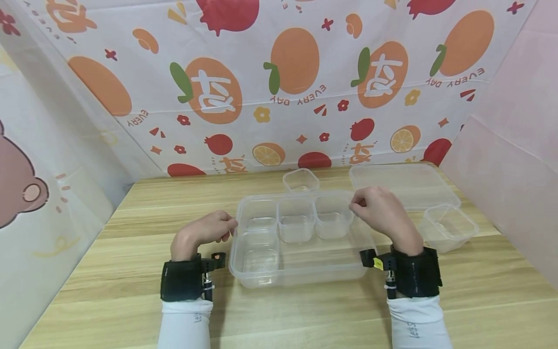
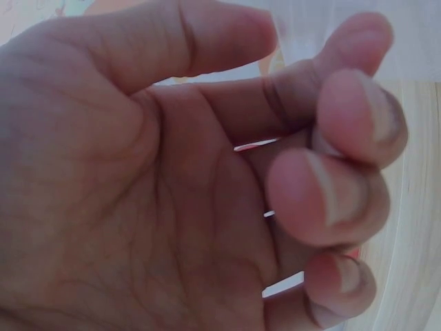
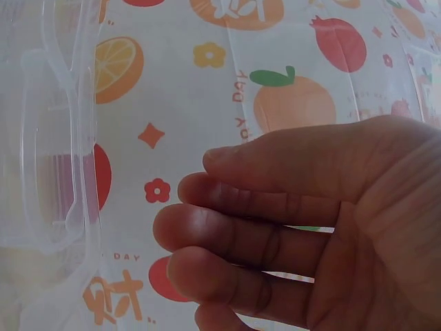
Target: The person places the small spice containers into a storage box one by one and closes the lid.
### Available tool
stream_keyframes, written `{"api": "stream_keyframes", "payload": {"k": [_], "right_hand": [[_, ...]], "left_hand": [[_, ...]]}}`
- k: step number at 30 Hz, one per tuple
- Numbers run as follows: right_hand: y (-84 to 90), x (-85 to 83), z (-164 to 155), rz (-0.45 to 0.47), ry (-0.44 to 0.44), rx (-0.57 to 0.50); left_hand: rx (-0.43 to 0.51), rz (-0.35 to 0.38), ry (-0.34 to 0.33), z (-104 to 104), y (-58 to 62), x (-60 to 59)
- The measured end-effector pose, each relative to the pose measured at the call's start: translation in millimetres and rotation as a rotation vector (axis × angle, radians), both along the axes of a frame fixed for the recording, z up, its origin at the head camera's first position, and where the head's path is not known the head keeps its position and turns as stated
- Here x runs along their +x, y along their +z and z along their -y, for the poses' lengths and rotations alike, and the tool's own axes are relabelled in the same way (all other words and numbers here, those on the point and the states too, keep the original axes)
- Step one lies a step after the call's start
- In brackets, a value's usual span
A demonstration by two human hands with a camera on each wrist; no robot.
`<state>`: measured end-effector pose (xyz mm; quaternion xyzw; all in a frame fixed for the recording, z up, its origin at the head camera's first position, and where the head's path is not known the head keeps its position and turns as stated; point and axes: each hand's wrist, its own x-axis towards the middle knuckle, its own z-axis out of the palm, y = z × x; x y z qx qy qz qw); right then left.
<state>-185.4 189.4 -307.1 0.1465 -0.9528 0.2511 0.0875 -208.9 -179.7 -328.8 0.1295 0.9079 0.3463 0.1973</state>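
Observation:
A large clear plastic box (image 1: 322, 271) stands in the middle of the table. Inside it are several small clear containers: one in the front left corner (image 1: 260, 257), one behind it (image 1: 260, 209), then a middle one (image 1: 296, 228) and a right one (image 1: 333, 224) along the back. My left hand (image 1: 205, 231) is at the box's left rim, fingers loosely bent; thumb and index fingertip (image 2: 368, 41) stand apart beside the clear plastic. My right hand (image 1: 381, 211) hovers by the back right corner, fingers (image 3: 200, 227) loosely bent and apart from the box's wall in the right wrist view.
Behind the box stands another small clear container (image 1: 301, 180). One more container (image 1: 449, 228) is to the right of my right hand. A flat clear lid (image 1: 403, 184) lies at the back right. Fruit-printed cloth (image 1: 296, 111) hangs behind the wooden table (image 1: 305, 320).

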Motion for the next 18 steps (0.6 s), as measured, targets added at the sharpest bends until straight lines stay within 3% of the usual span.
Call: {"api": "stream_keyframes", "payload": {"k": [9,18], "right_hand": [[-0.3,0.1,-9.7,0.002,-0.020,-0.002],[-1.0,0.5,-22.2,-0.011,-0.041,0.010]], "left_hand": [[-0.007,-0.004,-0.026,3.2,0.0,-2.8],[-0.013,0.000,-0.002,-0.8,0.1,0.1]]}}
